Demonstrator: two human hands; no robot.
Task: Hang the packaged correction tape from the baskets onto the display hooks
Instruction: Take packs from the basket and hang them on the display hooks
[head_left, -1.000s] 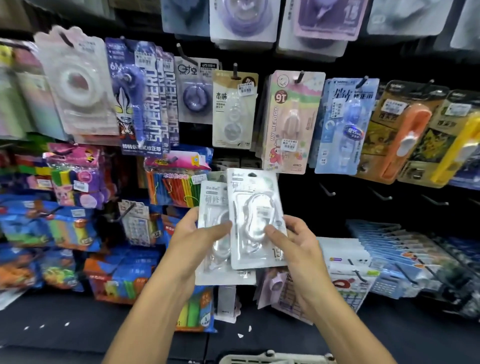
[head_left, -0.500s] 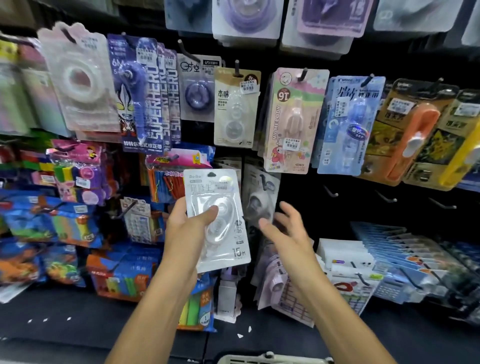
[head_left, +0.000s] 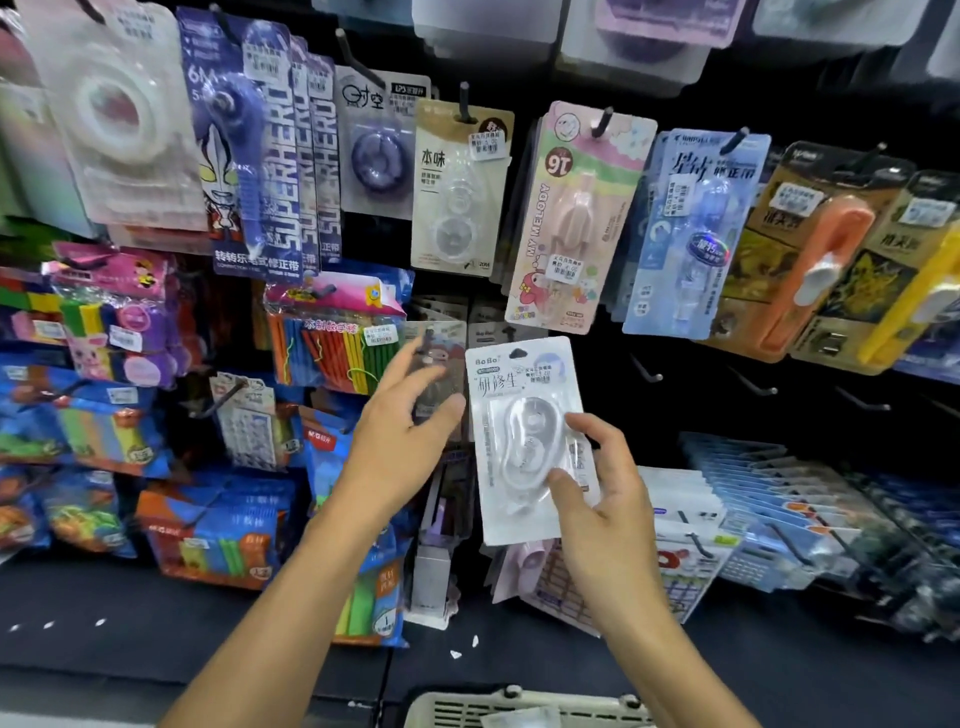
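Right hand (head_left: 602, 499) pinching pack (head_left: 524, 441) low, hang-hole up for hooking; left hand (head_left: 400, 431) released at 9 o'clock, near hung packs (head_left: 441, 332).

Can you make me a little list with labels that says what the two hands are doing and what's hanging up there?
right hand: grips white correction tape packet with clear blister
left hand: fingers relaxed, holds nothing, beside the packet
hanging above: pink My Melody card, beige card
bare black hooks: right of the packet
cream plastic basket: bottom edge
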